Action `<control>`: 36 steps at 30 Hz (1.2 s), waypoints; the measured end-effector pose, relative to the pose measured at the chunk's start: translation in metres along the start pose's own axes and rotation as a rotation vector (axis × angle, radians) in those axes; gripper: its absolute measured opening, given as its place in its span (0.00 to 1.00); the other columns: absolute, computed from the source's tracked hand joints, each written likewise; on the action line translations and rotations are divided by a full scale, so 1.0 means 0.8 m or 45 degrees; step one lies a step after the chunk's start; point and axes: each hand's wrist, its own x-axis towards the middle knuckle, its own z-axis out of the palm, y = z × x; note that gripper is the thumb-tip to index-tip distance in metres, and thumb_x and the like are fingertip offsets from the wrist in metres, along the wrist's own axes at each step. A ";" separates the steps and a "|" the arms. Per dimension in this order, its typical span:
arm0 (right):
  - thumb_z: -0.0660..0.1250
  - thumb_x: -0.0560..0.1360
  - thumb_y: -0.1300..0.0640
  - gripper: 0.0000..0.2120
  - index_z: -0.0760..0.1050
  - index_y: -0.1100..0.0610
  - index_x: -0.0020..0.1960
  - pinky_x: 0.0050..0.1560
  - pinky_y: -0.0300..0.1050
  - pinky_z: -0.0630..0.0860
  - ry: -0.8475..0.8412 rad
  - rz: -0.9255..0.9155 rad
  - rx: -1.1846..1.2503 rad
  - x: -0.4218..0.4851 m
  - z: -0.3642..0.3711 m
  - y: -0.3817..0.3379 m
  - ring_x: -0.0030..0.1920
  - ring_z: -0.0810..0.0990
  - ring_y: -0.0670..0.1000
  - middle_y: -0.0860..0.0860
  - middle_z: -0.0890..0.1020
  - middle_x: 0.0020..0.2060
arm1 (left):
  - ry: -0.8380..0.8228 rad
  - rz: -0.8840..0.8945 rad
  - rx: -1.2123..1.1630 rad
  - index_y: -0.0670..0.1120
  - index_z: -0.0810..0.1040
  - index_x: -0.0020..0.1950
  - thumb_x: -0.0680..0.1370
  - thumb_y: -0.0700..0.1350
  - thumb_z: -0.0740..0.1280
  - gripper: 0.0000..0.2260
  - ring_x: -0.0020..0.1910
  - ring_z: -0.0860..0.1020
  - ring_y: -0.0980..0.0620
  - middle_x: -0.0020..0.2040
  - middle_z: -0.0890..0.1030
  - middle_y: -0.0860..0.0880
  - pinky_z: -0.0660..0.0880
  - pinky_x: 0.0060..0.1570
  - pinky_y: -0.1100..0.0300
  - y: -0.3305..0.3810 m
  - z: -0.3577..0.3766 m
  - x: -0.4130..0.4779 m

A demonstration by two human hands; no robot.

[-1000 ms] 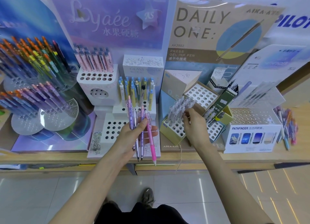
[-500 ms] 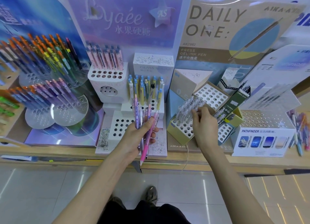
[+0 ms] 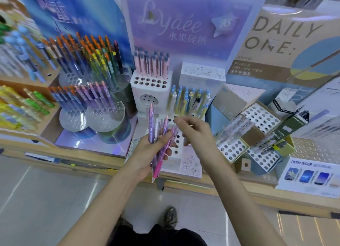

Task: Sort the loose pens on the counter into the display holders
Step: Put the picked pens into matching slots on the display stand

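Slim plastic pens (image 3: pixel 151 122) in left hand (image 3: pixel 146 154)

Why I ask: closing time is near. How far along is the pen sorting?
Partly done. Clear patterned pens stand in the beige holder, and pink pens stand in the top white holder. In hand: the left hand grips a bundle of pink and purple pens, with the right hand at its tops. Left: that whole bundle, while the white lower tier shows open holes.

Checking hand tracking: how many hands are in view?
2. The left hand grips the pen bundle at centre; the right hand hovers beside it, at the bundle's upper ends.
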 end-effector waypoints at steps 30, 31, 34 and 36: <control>0.65 0.78 0.56 0.07 0.73 0.47 0.43 0.42 0.56 0.79 0.759 -0.417 -0.143 0.104 0.225 -0.048 0.39 0.79 0.53 0.53 0.80 0.39 | -0.032 -0.063 0.126 0.44 0.80 0.45 0.66 0.54 0.71 0.15 0.27 0.77 0.56 0.32 0.82 0.50 0.74 0.25 0.63 0.100 -0.294 0.025; 0.65 0.78 0.57 0.06 0.73 0.48 0.43 0.42 0.56 0.80 0.776 -0.418 -0.148 0.103 0.228 -0.046 0.39 0.79 0.53 0.53 0.80 0.39 | -0.044 -0.062 0.121 0.44 0.80 0.46 0.65 0.54 0.71 0.17 0.27 0.77 0.56 0.32 0.81 0.50 0.74 0.25 0.64 0.101 -0.296 0.026; 0.65 0.78 0.57 0.04 0.74 0.51 0.45 0.44 0.58 0.79 0.813 -0.423 -0.196 0.101 0.234 -0.041 0.42 0.80 0.53 0.52 0.80 0.40 | -0.072 -0.069 0.117 0.42 0.80 0.49 0.65 0.54 0.71 0.19 0.27 0.77 0.56 0.32 0.82 0.50 0.73 0.25 0.64 0.103 -0.299 0.030; 0.65 0.78 0.57 0.03 0.74 0.51 0.46 0.46 0.57 0.79 0.783 -0.437 -0.272 0.102 0.238 -0.043 0.42 0.79 0.53 0.52 0.80 0.41 | -0.095 -0.078 0.130 0.42 0.80 0.50 0.66 0.53 0.70 0.19 0.27 0.77 0.56 0.32 0.82 0.50 0.73 0.25 0.64 0.103 -0.299 0.031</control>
